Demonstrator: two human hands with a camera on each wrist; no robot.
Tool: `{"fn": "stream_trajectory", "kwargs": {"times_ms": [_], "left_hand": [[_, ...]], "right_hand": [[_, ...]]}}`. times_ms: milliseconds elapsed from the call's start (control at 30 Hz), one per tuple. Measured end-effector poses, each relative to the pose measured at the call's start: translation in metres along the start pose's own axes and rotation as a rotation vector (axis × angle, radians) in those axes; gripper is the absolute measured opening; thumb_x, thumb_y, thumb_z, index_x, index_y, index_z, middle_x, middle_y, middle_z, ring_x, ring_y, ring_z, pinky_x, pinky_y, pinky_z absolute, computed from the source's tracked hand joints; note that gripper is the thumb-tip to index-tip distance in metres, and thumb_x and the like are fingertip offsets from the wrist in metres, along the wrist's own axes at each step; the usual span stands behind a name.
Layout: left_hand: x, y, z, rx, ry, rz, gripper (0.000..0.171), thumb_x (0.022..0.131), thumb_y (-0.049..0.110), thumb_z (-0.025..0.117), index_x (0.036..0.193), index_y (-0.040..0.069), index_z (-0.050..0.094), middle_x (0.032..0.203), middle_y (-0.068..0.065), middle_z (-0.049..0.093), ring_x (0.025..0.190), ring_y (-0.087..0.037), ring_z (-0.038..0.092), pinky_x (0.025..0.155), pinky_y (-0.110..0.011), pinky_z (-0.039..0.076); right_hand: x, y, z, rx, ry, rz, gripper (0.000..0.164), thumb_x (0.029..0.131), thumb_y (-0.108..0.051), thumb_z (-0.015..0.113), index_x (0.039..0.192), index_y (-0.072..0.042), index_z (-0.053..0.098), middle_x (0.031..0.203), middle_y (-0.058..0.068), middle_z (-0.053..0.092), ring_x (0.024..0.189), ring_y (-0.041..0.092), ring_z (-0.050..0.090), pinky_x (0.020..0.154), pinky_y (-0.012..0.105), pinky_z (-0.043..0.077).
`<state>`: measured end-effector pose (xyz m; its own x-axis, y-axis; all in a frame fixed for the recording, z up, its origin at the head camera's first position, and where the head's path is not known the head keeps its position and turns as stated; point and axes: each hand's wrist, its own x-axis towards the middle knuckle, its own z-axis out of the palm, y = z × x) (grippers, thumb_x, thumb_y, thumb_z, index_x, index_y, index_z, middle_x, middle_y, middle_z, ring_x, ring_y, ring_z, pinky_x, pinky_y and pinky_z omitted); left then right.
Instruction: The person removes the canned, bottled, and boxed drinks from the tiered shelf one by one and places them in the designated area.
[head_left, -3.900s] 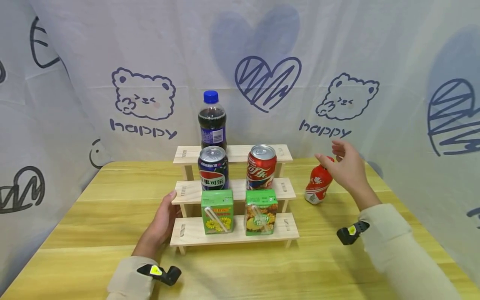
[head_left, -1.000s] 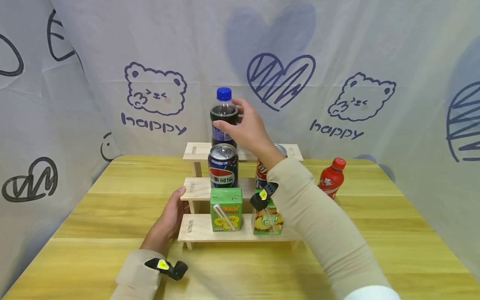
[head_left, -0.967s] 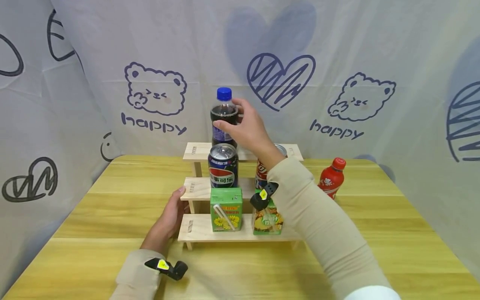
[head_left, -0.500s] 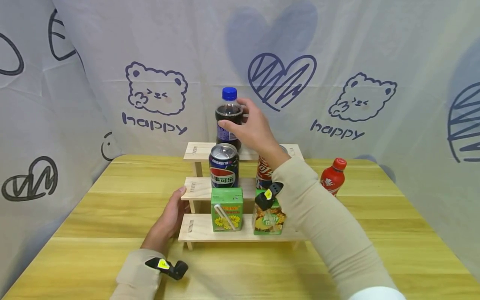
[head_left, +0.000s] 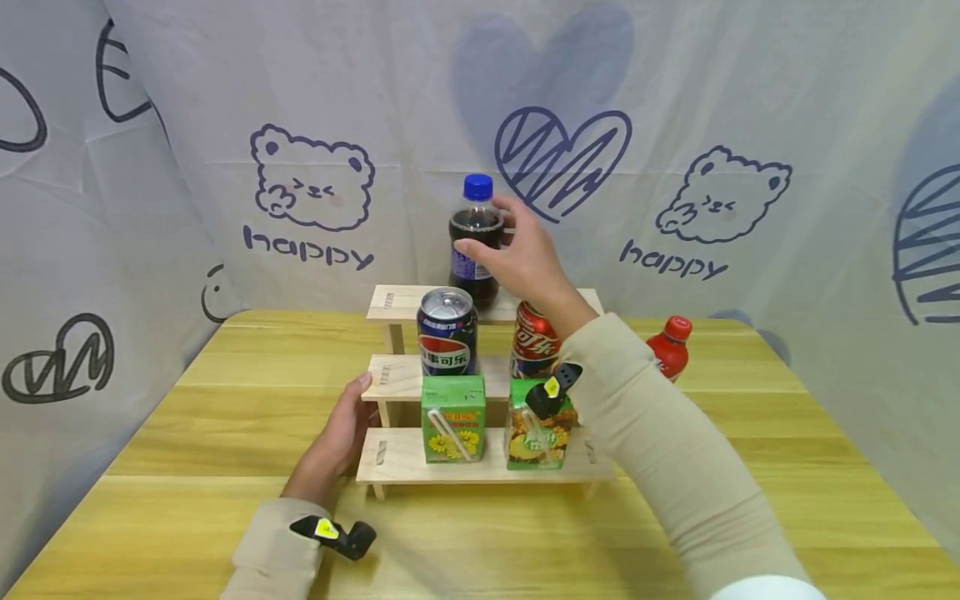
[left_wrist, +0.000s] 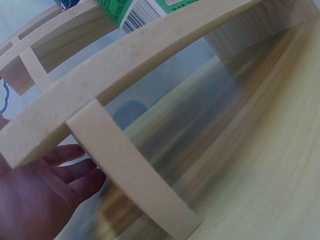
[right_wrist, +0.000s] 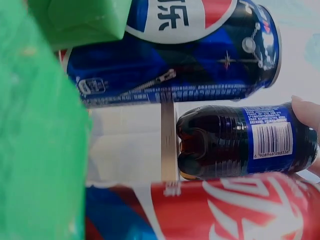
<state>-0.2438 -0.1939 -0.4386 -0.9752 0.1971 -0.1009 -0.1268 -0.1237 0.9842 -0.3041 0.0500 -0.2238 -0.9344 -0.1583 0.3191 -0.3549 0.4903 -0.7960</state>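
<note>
My right hand (head_left: 517,254) grips a dark soda bottle (head_left: 476,283) with a blue cap, thumb in front and fingers behind. It is upright at the top tier of a wooden three-tier stand (head_left: 390,454); in the right wrist view the bottle's base (right_wrist: 190,145) is close to the board. At the stand's left end my left hand (head_left: 347,429) holds its side, thumb at the middle board's edge. In the left wrist view its bent fingers (left_wrist: 87,182) reach behind a leg. A blue cola can (head_left: 447,333) and a red cola can (head_left: 532,342) stand on the middle tier.
Two green juice boxes, one with yellow flowers (head_left: 453,421) and one with pineapple (head_left: 536,446), stand on the lowest tier. A red bottle (head_left: 670,346) stands on the table (head_left: 187,433) to the right, partly behind the right sleeve. A printed cloth (head_left: 420,108) hangs behind.
Earlier my right hand was by the red bottle; it then took hold of the soda bottle. Over the last second the bottle has moved right along the top tier. The left hand stays put.
</note>
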Motion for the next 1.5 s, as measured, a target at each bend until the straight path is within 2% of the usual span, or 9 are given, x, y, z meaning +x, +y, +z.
{"fn": "stream_trajectory", "kwargs": {"times_ms": [367, 633, 933, 1500], "left_hand": [[-0.001, 0.001, -0.001, 0.010, -0.005, 0.010, 0.066, 0.096, 0.055, 0.023, 0.148, 0.016, 0.019, 0.149, -0.016, 0.025, 0.138, -0.034, 0.024, 0.109, -0.051, 0.021], [0.000, 0.000, 0.000, 0.004, -0.011, 0.008, 0.065, 0.096, 0.055, 0.021, 0.148, 0.018, 0.020, 0.149, -0.016, 0.027, 0.137, -0.035, 0.026, 0.107, -0.052, 0.023], [-0.001, 0.000, 0.000, 0.009, -0.009, 0.012, 0.067, 0.095, 0.056, 0.023, 0.148, 0.016, 0.020, 0.149, -0.016, 0.026, 0.137, -0.035, 0.025, 0.108, -0.052, 0.022], [0.000, -0.002, -0.001, 0.001, 0.001, 0.026, 0.065, 0.096, 0.054, 0.022, 0.147, 0.013, 0.022, 0.147, -0.017, 0.029, 0.136, -0.034, 0.026, 0.109, -0.051, 0.021]], "right_hand": [[-0.003, 0.006, -0.012, -0.024, 0.029, -0.003, 0.076, 0.081, -0.036, 0.073, 0.144, -0.016, 0.034, 0.141, 0.009, 0.045, 0.121, 0.025, 0.051, 0.096, 0.038, 0.045], [-0.004, 0.011, -0.023, -0.046, 0.033, 0.026, 0.077, 0.080, -0.038, 0.073, 0.143, -0.017, 0.035, 0.141, 0.008, 0.044, 0.121, 0.025, 0.050, 0.095, 0.041, 0.046], [-0.006, 0.017, -0.034, -0.066, 0.040, 0.063, 0.078, 0.080, -0.040, 0.072, 0.144, -0.020, 0.032, 0.141, 0.009, 0.044, 0.122, 0.026, 0.049, 0.095, 0.043, 0.045], [-0.015, 0.029, -0.054, -0.074, 0.084, 0.075, 0.078, 0.082, -0.038, 0.072, 0.145, -0.018, 0.031, 0.139, 0.012, 0.044, 0.121, 0.028, 0.049, 0.096, 0.044, 0.044]]}}
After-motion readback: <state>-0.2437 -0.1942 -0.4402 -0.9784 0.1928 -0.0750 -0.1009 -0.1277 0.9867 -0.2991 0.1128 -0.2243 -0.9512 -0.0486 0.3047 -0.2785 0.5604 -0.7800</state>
